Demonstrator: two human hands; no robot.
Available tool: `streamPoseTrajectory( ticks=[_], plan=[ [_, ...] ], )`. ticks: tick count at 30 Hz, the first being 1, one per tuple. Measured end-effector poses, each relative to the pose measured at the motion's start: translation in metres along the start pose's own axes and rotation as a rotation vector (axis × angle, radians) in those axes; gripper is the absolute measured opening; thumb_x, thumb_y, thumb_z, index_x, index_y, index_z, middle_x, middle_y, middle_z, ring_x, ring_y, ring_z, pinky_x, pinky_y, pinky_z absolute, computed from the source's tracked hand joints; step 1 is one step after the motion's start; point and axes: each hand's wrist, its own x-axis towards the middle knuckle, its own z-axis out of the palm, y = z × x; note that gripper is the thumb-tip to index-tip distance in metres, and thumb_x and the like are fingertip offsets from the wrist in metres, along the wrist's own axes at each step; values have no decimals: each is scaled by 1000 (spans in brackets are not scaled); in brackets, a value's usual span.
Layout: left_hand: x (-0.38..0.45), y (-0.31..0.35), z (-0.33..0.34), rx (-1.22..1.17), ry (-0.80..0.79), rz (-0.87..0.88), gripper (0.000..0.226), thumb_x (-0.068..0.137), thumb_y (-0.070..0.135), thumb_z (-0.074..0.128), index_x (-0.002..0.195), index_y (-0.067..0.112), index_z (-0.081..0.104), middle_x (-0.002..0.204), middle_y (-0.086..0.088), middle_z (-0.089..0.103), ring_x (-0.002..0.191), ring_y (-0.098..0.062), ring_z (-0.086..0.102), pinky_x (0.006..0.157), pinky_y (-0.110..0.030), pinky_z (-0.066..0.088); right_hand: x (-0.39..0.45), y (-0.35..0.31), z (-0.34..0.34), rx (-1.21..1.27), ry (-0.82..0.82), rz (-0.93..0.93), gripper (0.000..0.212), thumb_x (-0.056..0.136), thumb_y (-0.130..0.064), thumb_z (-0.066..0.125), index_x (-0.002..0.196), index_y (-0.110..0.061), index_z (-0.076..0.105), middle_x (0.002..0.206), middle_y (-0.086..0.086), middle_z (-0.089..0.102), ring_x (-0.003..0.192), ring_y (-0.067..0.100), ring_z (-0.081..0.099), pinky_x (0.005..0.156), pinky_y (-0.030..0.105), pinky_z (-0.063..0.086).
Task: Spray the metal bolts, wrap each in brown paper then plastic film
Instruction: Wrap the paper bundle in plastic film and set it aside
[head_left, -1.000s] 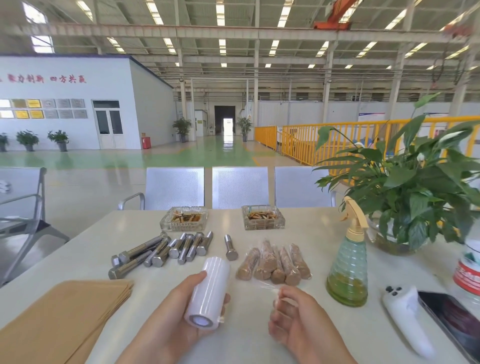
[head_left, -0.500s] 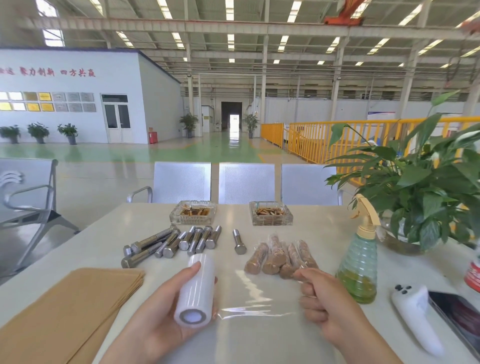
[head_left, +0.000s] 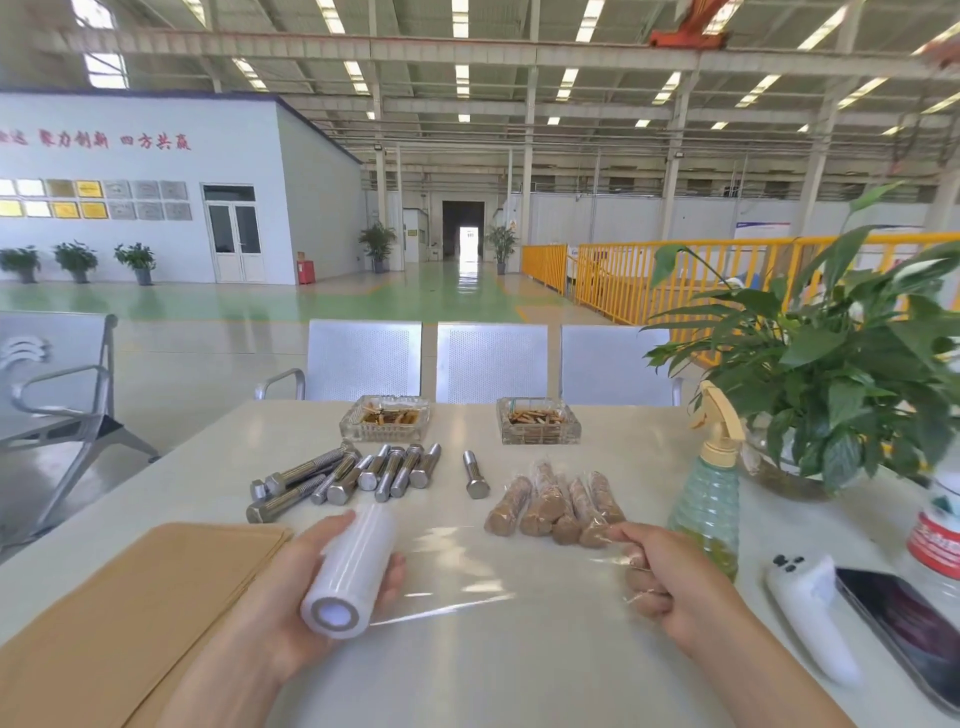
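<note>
My left hand (head_left: 291, 597) grips a white roll of plastic film (head_left: 350, 569) above the table. My right hand (head_left: 667, 577) pinches the free end of the film, and a clear sheet (head_left: 498, 566) stretches between the two hands. Several bare metal bolts (head_left: 353, 473) lie in a row beyond the roll, with one single bolt (head_left: 475, 474) apart to their right. Several wrapped bolts (head_left: 558, 501) in brown paper and film lie just beyond my right hand. A stack of brown paper (head_left: 130, 603) sits at the left. The green spray bottle (head_left: 709, 488) stands to the right.
Two glass trays (head_left: 385, 423) (head_left: 538, 422) stand at the table's far side. A potted plant (head_left: 841, 374), a white remote (head_left: 810, 618), a phone (head_left: 909, 631) and a bottle (head_left: 940, 530) crowd the right edge. Metal seats (head_left: 491, 361) stand behind the table.
My right hand has pulled the film end to the right, away from the roll, so a wide clear sheet now spans between the hands. The left hand keeps its hold on the roll.
</note>
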Motion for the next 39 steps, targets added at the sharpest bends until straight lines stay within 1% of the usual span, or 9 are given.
streamPoseTrajectory(
  ticks=[4, 8, 10, 14, 19, 21, 24, 30, 39],
  plan=[
    [-5, 5, -3, 13, 76, 14, 46, 95, 36, 55, 120, -2, 58, 101, -32, 71, 64, -36, 69, 62, -41, 59, 0, 5, -9, -226, 118, -169, 17, 94, -6, 60, 85, -9, 74, 46, -5, 39, 32, 10, 24, 38, 14, 16],
    [-13, 2, 1, 428, 323, 170, 63, 67, 59, 85, 92, 5, 64, 63, -11, 63, 53, -27, 63, 57, -34, 54, -1, 11, -9, -439, 172, -316, 28, 92, -10, 62, 70, -19, 77, 44, -10, 56, 39, 7, 45, 45, 22, 30],
    [-20, 1, 4, 670, 339, 213, 80, 49, 67, 90, 95, 7, 65, 82, -11, 66, 71, -30, 68, 68, -37, 55, -2, 13, -8, -518, 206, -356, 34, 91, -14, 62, 63, -27, 77, 55, -21, 66, 59, 10, 61, 55, 26, 38],
    [-20, 4, 5, 992, 494, 341, 54, 81, 54, 79, 118, 22, 58, 105, -1, 56, 95, -23, 62, 91, -42, 55, 1, 17, -10, -635, 203, -386, 43, 89, -17, 62, 61, -49, 72, 62, -17, 68, 71, 12, 66, 61, 27, 42],
    [-13, 2, 10, 1563, 610, 389, 37, 104, 51, 42, 116, 21, 60, 116, -4, 66, 105, -24, 59, 74, -23, 41, 9, 23, -16, -673, 207, -342, 39, 87, -20, 64, 60, -46, 73, 59, -13, 67, 69, 15, 64, 61, 28, 43],
    [-11, 3, 9, 1572, 679, 451, 41, 105, 34, 42, 145, 25, 48, 141, -8, 57, 123, -29, 56, 95, -34, 45, 12, 23, -17, -636, 189, -287, 35, 87, -17, 65, 61, -38, 76, 55, -10, 66, 62, 17, 64, 60, 28, 44],
    [-13, 1, 10, 1528, 699, 545, 46, 96, 13, 42, 134, 37, 55, 143, 2, 48, 111, -30, 62, 88, -40, 54, 13, 19, -17, -455, 129, -103, 21, 89, -12, 66, 71, -14, 76, 43, -4, 52, 31, 12, 38, 40, 17, 27],
    [-8, -27, 20, 1936, 569, 356, 43, 93, 56, 51, 131, 36, 54, 147, 2, 33, 141, -27, 30, 103, -39, 45, 12, 10, -28, -137, -27, 162, 26, 100, -25, 65, 83, -6, 70, 55, -3, 45, 32, 6, 29, 34, 10, 13],
    [-11, -17, -9, 1856, 477, 567, 25, 101, 36, 46, 122, 46, 55, 155, 14, 31, 139, -18, 39, 100, -36, 48, 19, 25, -41, -824, 341, -341, 40, 98, -40, 56, 65, -20, 69, 67, -2, 67, 68, 23, 62, 62, 33, 44]
  ],
)
